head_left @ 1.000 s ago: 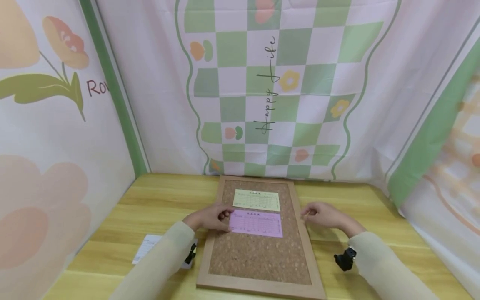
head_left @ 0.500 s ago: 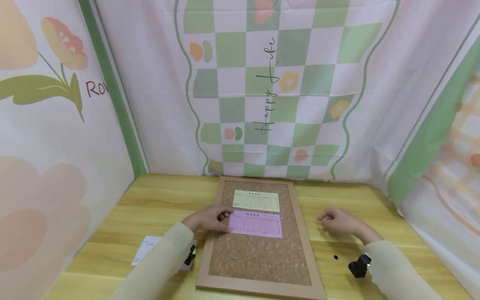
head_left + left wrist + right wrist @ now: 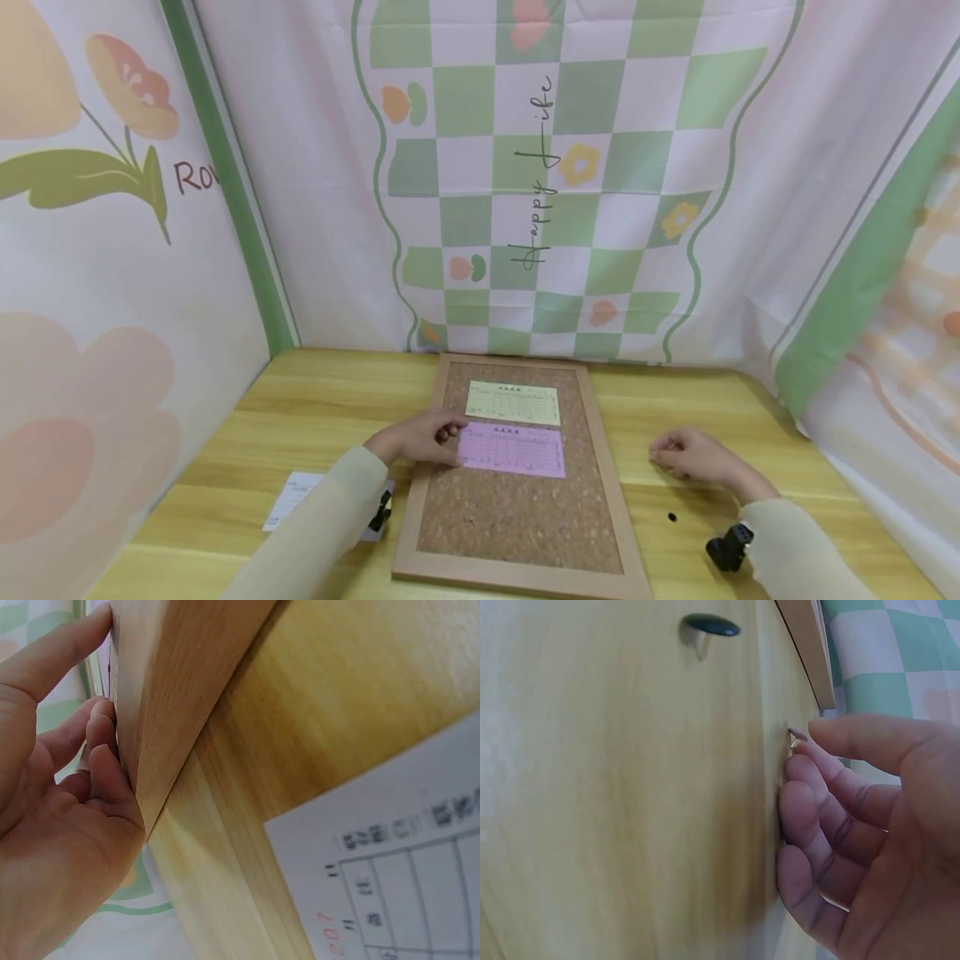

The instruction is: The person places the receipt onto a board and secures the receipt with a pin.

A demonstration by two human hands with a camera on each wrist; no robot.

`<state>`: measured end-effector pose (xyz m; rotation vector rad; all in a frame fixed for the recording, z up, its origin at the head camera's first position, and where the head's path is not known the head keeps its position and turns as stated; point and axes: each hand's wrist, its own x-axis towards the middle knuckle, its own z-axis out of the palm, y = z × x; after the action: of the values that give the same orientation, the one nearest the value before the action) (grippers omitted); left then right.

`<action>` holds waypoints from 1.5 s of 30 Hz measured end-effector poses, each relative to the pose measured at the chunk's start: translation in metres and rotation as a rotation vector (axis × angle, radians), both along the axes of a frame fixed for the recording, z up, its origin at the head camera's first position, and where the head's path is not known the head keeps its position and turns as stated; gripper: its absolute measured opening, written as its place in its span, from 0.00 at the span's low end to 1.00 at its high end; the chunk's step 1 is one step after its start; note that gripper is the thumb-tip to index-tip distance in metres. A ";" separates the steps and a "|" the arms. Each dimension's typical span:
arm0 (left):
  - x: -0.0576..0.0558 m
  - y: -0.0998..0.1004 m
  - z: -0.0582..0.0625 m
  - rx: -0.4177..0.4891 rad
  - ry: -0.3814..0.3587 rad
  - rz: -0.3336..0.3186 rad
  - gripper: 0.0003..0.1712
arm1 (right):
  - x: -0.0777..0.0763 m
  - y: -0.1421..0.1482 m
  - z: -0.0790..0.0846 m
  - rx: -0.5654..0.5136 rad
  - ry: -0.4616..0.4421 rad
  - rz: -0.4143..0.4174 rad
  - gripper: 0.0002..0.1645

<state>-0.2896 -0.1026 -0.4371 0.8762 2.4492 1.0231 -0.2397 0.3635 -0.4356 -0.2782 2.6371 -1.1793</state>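
- One pink slip (image 3: 512, 451) near the corkboard's (image 3: 517, 517) left edge is touched by the left hand (image 3: 420, 435), thumb and forefinger apart.
- By the right hand (image 3: 877, 817), a tack (image 3: 798, 736) is shown in wrist view only; grip cannot be told.

The head view looks forward and down, with the board (image 3: 517, 521) near six o'clock. The wrist views look closely at the left hand (image 3: 67, 832) and right hand (image 3: 904, 844); all share the surface (image 3: 322, 400).
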 end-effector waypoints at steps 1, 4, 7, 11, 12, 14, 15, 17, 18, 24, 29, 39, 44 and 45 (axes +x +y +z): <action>0.000 0.000 0.000 0.001 -0.002 0.000 0.34 | 0.000 0.000 -0.001 0.005 0.004 -0.008 0.18; 0.000 0.000 -0.001 0.004 -0.004 0.002 0.35 | 0.000 -0.002 -0.002 0.016 -0.003 -0.051 0.17; 0.000 0.000 -0.001 0.006 -0.007 0.010 0.35 | 0.000 -0.003 -0.003 0.030 0.000 -0.076 0.16; 0.001 0.001 -0.001 0.008 -0.015 0.020 0.34 | 0.000 -0.004 -0.004 0.052 0.030 -0.083 0.15; 0.001 0.001 0.000 0.009 -0.016 0.020 0.34 | -0.001 -0.004 -0.004 0.059 0.037 -0.081 0.14; 0.002 0.001 0.000 0.008 -0.014 0.019 0.34 | -0.001 -0.005 -0.005 0.067 0.040 -0.093 0.13; 0.002 0.001 0.000 0.008 -0.011 0.017 0.34 | -0.001 -0.005 -0.005 0.071 0.042 -0.091 0.13; 0.002 0.001 0.000 0.010 -0.006 0.014 0.34 | -0.002 -0.005 -0.006 0.073 0.036 -0.099 0.12; 0.001 0.001 0.000 0.010 -0.003 0.013 0.34 | -0.002 -0.004 -0.006 0.073 0.036 -0.100 0.12; 0.002 0.001 0.000 0.018 -0.015 0.021 0.34 | 0.000 -0.004 -0.004 0.089 0.070 -0.083 0.11; 0.002 0.001 0.000 0.012 -0.022 0.024 0.34 | -0.001 -0.006 -0.002 0.136 0.105 -0.077 0.10; 0.002 0.002 0.000 0.009 -0.020 0.018 0.34 | -0.005 -0.011 0.002 0.136 0.114 -0.091 0.12; 0.002 0.001 0.000 0.019 -0.026 0.016 0.34 | -0.008 -0.017 0.008 0.158 0.129 -0.076 0.13; 0.002 0.001 0.000 0.018 -0.026 0.017 0.34 | -0.009 -0.019 0.009 0.172 0.137 -0.072 0.13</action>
<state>-0.2880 -0.1017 -0.4372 0.8447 2.4335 1.0574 -0.2488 0.3442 -0.4266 -0.2414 2.8689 -0.9776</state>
